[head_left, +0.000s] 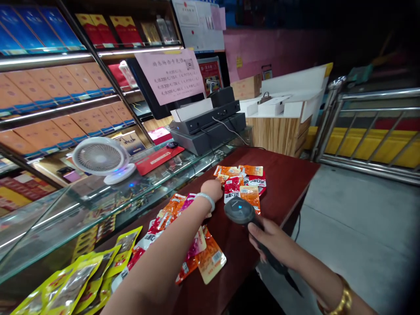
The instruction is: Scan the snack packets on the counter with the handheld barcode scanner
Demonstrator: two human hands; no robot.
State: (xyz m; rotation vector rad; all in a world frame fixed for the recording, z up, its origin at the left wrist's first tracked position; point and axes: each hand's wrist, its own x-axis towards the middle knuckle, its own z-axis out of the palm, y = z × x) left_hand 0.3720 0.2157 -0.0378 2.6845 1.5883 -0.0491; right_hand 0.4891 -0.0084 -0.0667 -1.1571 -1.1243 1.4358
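My right hand [275, 240] is wrapped round the handle of a dark grey barcode scanner [240, 211]. The scanner's head hovers just in front of a pile of small snack packets [250, 197], orange, red and white, on the dark red tabletop. My left hand [211, 191] reaches out to the left edge of that pile, an orange packet [223, 178] right by its fingers. Its fingers are curled and mostly hidden, so what they hold is unclear. Beneath my left forearm lie more orange, red and purple packets [211, 258], partly covered. Larger yellow-green packets [75, 280] lie at the lower left.
A glass display counter [105, 197] runs along the left, carrying a white fan [101, 157] and a red mat [160, 160]. Behind stand a cash register base [206, 131] and a monitor with a pink sign [170, 76]. A metal railing [370, 127] is at right.
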